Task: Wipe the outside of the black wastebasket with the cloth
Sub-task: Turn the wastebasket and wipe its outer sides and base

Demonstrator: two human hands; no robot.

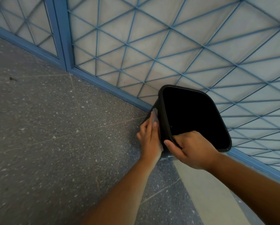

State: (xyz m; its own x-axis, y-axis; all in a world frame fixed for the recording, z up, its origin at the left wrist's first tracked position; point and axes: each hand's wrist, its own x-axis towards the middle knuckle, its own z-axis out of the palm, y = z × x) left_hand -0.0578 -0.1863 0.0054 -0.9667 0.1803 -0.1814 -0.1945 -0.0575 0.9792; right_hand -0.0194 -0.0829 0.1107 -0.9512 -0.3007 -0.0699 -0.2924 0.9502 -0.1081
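Two bare forearms entering from bottom centre and lower right of frame. Right hand (191,148) clamped over the near rim corner of the black plastic rectangular wastebasket (194,117), thumb outside, fingers hooked inside the opening, steadying it. Left hand (149,135) just left of it, fingers together and flat, pressing a small pale grey cloth (154,116) against the basket's left outer wall; cloth mostly hidden under the hand, one end showing past the fingertips. Basket right of frame centre, opening facing the camera, interior dark with no contents visible; whether tipped or standing flat cannot be told. Speckled grey terrazzo floor (54,127) fills the left half. Behind the basket, blue metal lattice grille over pale panels (168,46), spanning the upper frame, basket close against its base rail. Step in hand, as judged: wiping the left side wall, mid-task. Next move likely calls for sliding the cloth along that wall with steady pressure, then rotating the basket via the rim grip to reach the faces toward the grille.
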